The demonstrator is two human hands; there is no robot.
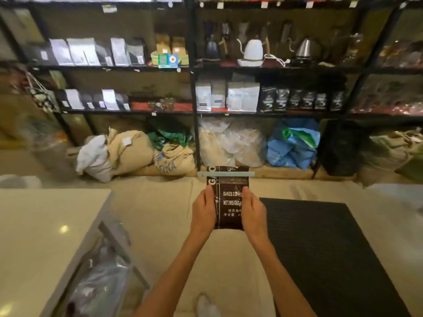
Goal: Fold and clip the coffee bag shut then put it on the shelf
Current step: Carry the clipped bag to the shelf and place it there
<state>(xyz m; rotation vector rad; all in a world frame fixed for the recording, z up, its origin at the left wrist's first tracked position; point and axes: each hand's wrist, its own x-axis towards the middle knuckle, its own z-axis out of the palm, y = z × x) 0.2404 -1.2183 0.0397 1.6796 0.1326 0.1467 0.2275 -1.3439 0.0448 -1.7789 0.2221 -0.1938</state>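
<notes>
Hands (229, 211), clipped coffee bag (229, 202) held between

The coffee bag (230, 200) looks like glossy dark foil, with a smooth pale plastic clip (226, 174) just above the grip. Right of it, a matt ribbed black mat (325, 248) — left, a shiny smooth white countertop (41, 236).

The coffee bag's (231, 200) print is partly covered by both hands; shelf price tags (264, 4) are unreadably small.
</notes>
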